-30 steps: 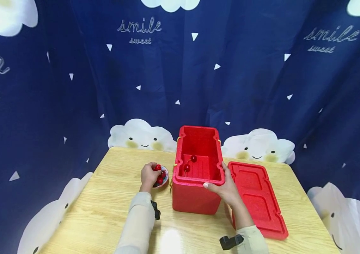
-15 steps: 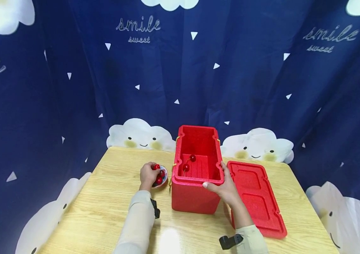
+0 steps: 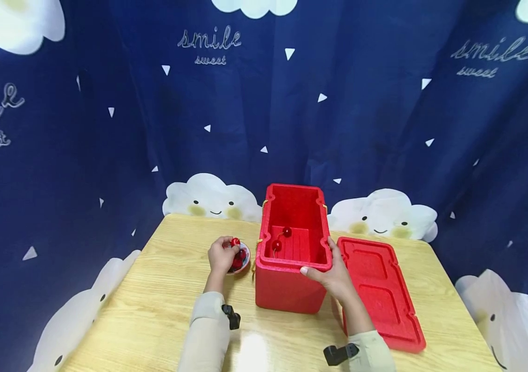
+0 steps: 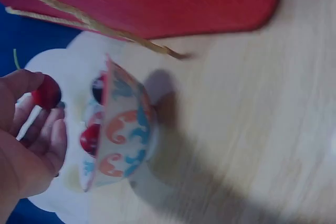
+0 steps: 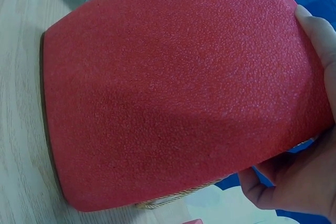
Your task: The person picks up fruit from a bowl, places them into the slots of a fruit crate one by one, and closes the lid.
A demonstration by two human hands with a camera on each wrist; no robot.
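My left hand (image 3: 221, 256) is over the patterned bowl (image 4: 126, 135), left of the red foam box (image 3: 288, 289). Thumb and fingers pinch a red cherry (image 4: 47, 92) with a green stem, beside the bowl's mouth in the left wrist view. Other cherries (image 4: 90, 139) sit in the bowl. My right hand (image 3: 335, 275) grips the box's near right corner, thumb at the front rim and fingers along the right side. Two stemmed cherries (image 3: 276, 245) lie on the floor of the topless box.
The red lid (image 3: 380, 292) lies flat on the wooden table (image 3: 161, 294), right of the box. Yellow cord (image 4: 89, 22) hangs along the box's side. A dark blue curtain (image 3: 226, 103) with clouds stands behind the table.
My left hand has risen slightly out of the bowl with a cherry between its fingers. The right hand keeps its hold on the box. The head view has shifted a little.
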